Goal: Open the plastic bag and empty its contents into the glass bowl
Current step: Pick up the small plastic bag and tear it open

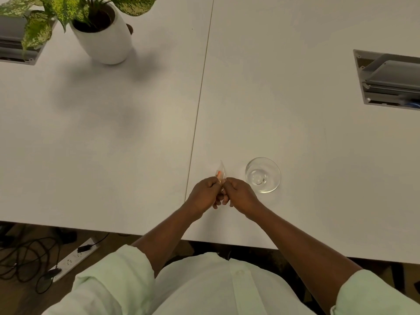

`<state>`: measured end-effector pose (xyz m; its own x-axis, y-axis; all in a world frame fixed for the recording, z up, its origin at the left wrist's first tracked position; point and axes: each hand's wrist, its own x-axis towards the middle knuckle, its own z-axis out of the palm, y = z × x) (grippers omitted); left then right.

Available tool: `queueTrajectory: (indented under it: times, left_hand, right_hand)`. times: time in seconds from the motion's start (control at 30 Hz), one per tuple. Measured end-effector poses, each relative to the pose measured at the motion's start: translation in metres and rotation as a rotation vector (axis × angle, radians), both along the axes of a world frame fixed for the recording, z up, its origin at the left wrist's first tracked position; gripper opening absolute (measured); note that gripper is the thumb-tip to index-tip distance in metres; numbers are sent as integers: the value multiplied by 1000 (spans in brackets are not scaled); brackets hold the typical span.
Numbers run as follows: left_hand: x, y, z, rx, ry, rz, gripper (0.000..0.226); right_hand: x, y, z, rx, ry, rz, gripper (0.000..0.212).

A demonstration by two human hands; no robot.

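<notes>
A small clear plastic bag (221,171) with something orange inside sticks up between my two hands, just above the white table (136,137). My left hand (204,196) pinches its near edge from the left. My right hand (239,194) pinches the same edge from the right, fingertips almost touching the left ones. The lower part of the bag is hidden by my fingers. An empty glass bowl (263,175) stands upright on the table just right of my right hand, a short gap away.
A potted plant in a white pot (104,35) stands at the far left. Grey cable hatches are set into the table at the left edge (13,42) and at the right (391,80). A seam (200,98) divides the tabletops. Cables and a power strip (72,258) lie on the floor.
</notes>
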<state>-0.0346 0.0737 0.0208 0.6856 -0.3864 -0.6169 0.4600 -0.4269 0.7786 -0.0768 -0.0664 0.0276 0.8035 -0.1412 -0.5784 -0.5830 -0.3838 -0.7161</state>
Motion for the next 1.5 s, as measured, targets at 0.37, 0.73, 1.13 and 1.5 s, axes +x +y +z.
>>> queueTrajectory:
  times: [0.37, 0.73, 1.13, 1.5]
  left_hand:
    - [-10, -6, 2, 45, -50, 201, 28]
    - [5, -6, 4, 238, -313, -36, 9]
    - [3, -9, 4, 197, -284, -14, 22]
    - [7, -6, 5, 423, -400, 144, 9]
  right_hand:
    - [-10, 8, -5, 25, -56, -120, 39]
    - [-5, 1, -3, -154, -15, 18, 32]
    - [1, -6, -2, -204, -68, -23, 25]
    - [-4, -6, 5, -395, -87, -57, 23]
